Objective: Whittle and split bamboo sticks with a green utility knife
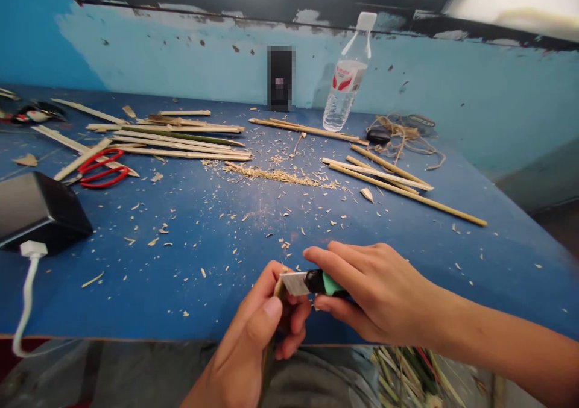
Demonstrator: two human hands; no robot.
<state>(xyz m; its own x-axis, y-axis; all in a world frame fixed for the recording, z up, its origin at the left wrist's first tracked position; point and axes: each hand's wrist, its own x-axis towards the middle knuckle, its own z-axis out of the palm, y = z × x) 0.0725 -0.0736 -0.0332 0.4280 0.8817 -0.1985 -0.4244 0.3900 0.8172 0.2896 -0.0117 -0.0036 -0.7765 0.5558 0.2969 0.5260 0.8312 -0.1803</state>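
My left hand (260,323) is closed around a bamboo strip (268,360) near the table's front edge, the strip running down toward my lap. In my right hand (377,287) is a utility knife (330,282) with a black and green handle. Its wide silver blade points left and touches the upper end of the strip, beside my left thumb. My left fingers curl behind the strip and hide part of it. Pale shavings (280,176) lie in a heap beyond my hands on the blue table (181,287).
Bamboo strips (181,153) and red-handled scissors (104,168) lie at the left, near a dark box (43,212) with a white cable. More sticks (407,196) lie right. A bottle (346,85), a pixelated dark object (280,79) and twine (398,135) are at the back.
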